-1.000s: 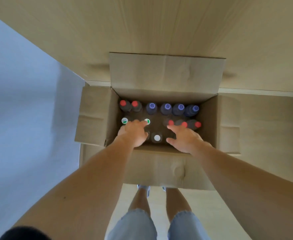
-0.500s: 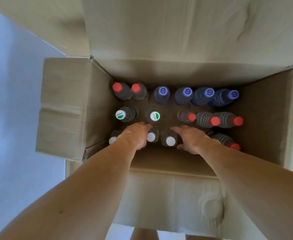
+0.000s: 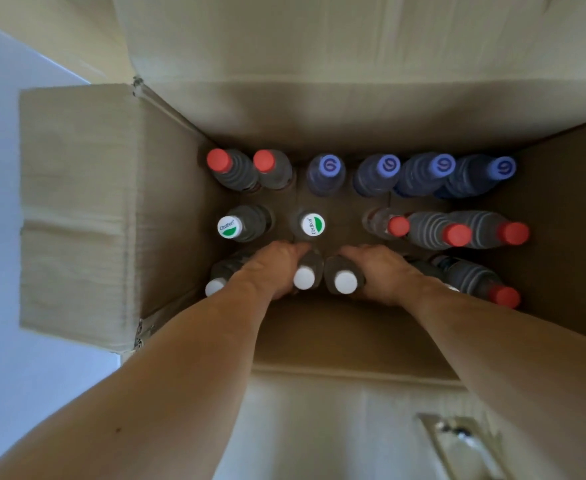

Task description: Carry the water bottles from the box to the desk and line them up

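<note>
1. Pale floor shows at the frame's left edge, beside the open cardboard box (image 3: 77,209) that fills the centre.
2. My left hand (image 3: 270,268) curls round a white-capped bottle (image 3: 304,277) in the bottom row.
3. My right hand (image 3: 381,271) grips the neighbouring white-capped bottle (image 3: 345,282).
4. Red-capped bottles (image 3: 457,233) and purple-capped bottles (image 3: 385,168) stand upright in the upper rows.

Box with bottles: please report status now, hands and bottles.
Left hand grips one white-capped bottle; right hand grips the neighbouring white-capped bottle. Both bottles upright, inside cardboard box. Other bottles stand close around; nothing blocks the lift.
</note>
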### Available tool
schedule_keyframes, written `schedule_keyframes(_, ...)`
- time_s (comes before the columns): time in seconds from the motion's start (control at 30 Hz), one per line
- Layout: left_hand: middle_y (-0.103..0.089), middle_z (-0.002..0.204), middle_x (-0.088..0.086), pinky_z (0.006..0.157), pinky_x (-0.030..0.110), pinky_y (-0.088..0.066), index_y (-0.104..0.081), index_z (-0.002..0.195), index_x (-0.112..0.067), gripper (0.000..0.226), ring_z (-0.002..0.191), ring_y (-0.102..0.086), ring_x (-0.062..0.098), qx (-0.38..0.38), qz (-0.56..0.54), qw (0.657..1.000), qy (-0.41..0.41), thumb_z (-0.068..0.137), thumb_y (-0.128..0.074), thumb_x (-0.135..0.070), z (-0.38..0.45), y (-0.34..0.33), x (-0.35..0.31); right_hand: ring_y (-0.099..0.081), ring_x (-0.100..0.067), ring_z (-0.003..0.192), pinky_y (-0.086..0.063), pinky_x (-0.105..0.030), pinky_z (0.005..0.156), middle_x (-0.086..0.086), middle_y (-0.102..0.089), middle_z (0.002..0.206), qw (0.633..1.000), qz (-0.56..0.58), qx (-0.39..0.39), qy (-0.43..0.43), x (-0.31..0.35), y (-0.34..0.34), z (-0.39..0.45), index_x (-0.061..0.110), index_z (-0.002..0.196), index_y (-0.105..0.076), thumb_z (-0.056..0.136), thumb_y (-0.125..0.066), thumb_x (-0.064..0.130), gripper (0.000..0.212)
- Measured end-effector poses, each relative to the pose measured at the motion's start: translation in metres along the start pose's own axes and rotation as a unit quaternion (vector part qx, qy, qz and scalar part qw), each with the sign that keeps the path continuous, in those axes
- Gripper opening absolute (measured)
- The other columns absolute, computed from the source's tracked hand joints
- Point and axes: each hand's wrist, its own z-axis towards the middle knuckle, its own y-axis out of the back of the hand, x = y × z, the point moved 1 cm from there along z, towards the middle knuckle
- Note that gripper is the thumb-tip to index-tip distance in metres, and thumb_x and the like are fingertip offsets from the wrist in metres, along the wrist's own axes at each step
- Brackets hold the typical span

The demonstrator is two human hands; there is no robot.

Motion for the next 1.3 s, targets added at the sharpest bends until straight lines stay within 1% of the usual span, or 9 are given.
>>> schedule_keyframes(0.33, -0.072, 0.102, -0.010, 0.090, 0.031, -0.053, -0.066, 0.108, -0.033, 0.054, 0.100, -0.067, 0.012, -0.006, -0.316, 0.949, 0.006, 0.061, -0.088, -0.019, -0.067, 0.061, -0.018, -0.065, -0.006, 0.096, -0.048, -0.019, 0.079, 0.015, -0.070, 0.097, 0.962, 0.265, -0.035, -0.060, 0.013, 0.075, -0.061, 0.035, 0.097, -0.068, 0.064, -0.088, 0.010, 0.046)
schedule_keyframes(0.43, -0.074, 0.108, 0.005, 0.093, 0.034, -0.049, -0.069, 0.112, -0.021, 0.053, 0.106, -0.067, 0.021, -0.026, -0.441, 0.897, -0.004, 0.060, -0.079, -0.017, -0.090, 0.091, -0.033, -0.066, -0.028, 0.112, -0.049, -0.043, 0.104, -0.009, -0.074, 0.110, 0.915, 0.398, -0.021, -0.060, 0.026, 0.108, -0.084, 0.018, 0.111, -0.073, 0.071, -0.076, -0.005, 0.047)
schedule_keyframes(0.5, -0.074, 0.113, 0.003, 0.099, 0.036, -0.045, -0.070, 0.113, -0.022, 0.053, 0.113, -0.065, 0.022, -0.025, -0.499, 0.866, -0.005, 0.060, -0.077, -0.025, -0.105, 0.112, -0.043, -0.063, -0.026, 0.119, -0.044, -0.040, 0.109, -0.009, -0.072, 0.119, 0.874, 0.482, -0.001, -0.059, 0.034, 0.127, -0.098, 0.012, 0.121, -0.069, 0.078, -0.065, -0.010, 0.049)
schedule_keyframes(0.63, -0.077, 0.099, -0.008, 0.100, 0.046, -0.045, -0.077, 0.095, -0.039, 0.031, 0.101, -0.068, 0.018, -0.019, -0.566, 0.824, -0.002, 0.067, -0.076, -0.054, -0.136, 0.152, -0.072, -0.066, -0.022, 0.110, -0.048, -0.038, 0.101, -0.004, -0.073, 0.115, 0.798, 0.597, -0.026, -0.085, 0.053, 0.166, -0.133, 0.021, 0.116, -0.068, 0.091, -0.061, 0.016, 0.027)
schedule_keyframes(0.73, -0.076, 0.090, 0.000, 0.093, 0.047, -0.048, -0.079, 0.081, -0.042, 0.030, 0.086, -0.074, 0.006, -0.025, -0.583, 0.812, -0.013, 0.091, -0.059, -0.062, -0.156, 0.172, -0.094, -0.067, -0.028, 0.110, -0.050, -0.048, 0.095, -0.009, -0.073, 0.115, 0.739, 0.663, -0.068, -0.099, 0.073, 0.182, -0.157, 0.017, 0.120, -0.067, 0.090, -0.064, 0.040, 0.038)
schedule_keyframes(0.9, -0.074, 0.117, 0.003, 0.102, 0.057, -0.049, -0.069, 0.122, -0.026, 0.047, 0.112, -0.070, 0.026, -0.031, -0.588, 0.806, -0.055, 0.086, -0.065, -0.056, -0.200, 0.201, -0.131, -0.065, -0.034, 0.118, -0.045, -0.052, 0.106, -0.015, -0.069, 0.126, 0.670, 0.736, -0.072, -0.065, 0.107, 0.201, -0.202, 0.014, 0.133, -0.062, 0.095, -0.055, 0.056, 0.057)
schedule_keyframes(1.0, -0.074, 0.115, 0.010, 0.096, 0.055, -0.054, -0.069, 0.117, -0.023, 0.039, 0.106, -0.072, 0.029, -0.035, -0.578, 0.810, -0.090, 0.079, -0.071, -0.031, -0.223, 0.212, -0.145, -0.067, -0.032, 0.114, -0.047, -0.049, 0.102, -0.015, -0.070, 0.124, 0.660, 0.747, -0.072, -0.044, 0.118, 0.211, -0.232, 0.014, 0.130, -0.064, 0.093, -0.057, 0.054, 0.055)
schedule_keyframes(1.1, -0.073, 0.116, 0.011, 0.098, 0.052, -0.054, -0.059, 0.128, -0.015, 0.061, 0.106, -0.072, 0.028, -0.045, -0.582, 0.807, -0.089, 0.069, -0.076, -0.014, -0.249, 0.220, -0.155, -0.063, -0.035, 0.116, -0.044, -0.053, 0.107, -0.019, -0.065, 0.130, 0.682, 0.728, -0.072, -0.021, 0.126, 0.223, -0.264, 0.010, 0.134, -0.061, 0.085, -0.068, 0.038, 0.057)
schedule_keyframes(1.3, -0.074, 0.115, 0.001, 0.084, 0.040, -0.058, -0.055, 0.131, -0.021, 0.069, 0.105, -0.071, 0.021, -0.052, -0.585, 0.802, -0.108, 0.071, -0.086, -0.012, -0.295, 0.235, -0.173, -0.060, -0.042, 0.118, -0.046, -0.056, 0.106, -0.025, -0.061, 0.129, 0.704, 0.703, -0.084, 0.046, 0.149, 0.243, -0.318, 0.010, 0.136, -0.056, 0.074, -0.069, 0.011, 0.064)
